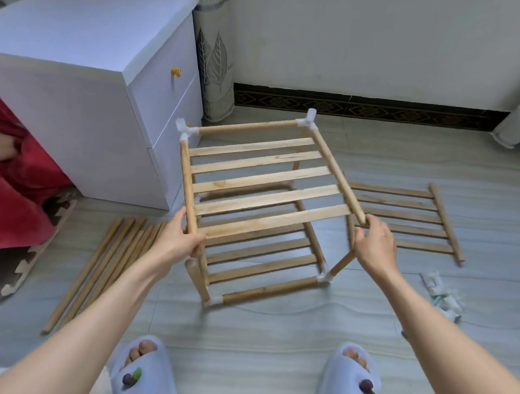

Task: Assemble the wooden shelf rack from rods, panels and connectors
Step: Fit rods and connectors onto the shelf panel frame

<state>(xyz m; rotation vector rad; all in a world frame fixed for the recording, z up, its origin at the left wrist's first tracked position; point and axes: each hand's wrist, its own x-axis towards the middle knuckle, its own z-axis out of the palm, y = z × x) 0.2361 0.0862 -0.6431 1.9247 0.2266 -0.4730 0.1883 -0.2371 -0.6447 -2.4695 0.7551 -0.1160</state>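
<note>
Wooden slatted top panel (266,181) sits on the half-built rack (264,261) standing on the tiled floor (269,342); your left hand (180,236) grips its near left rod end, your right hand (374,244) pinches the right one.

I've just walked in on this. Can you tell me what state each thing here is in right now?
Half-built wooden shelf rack: two slatted tiers joined, upper tier's near corners without connectors.
Left hand: grips the upper tier's left rod.
Right hand: grips the upper tier's right rod end.
Spare slatted wooden panel: flat on the floor, unattached.
Loose wooden rods: lying together on the floor.
White plastic connectors: heaped loose on the floor.
White bedside cabinet: drawers closed.
</note>
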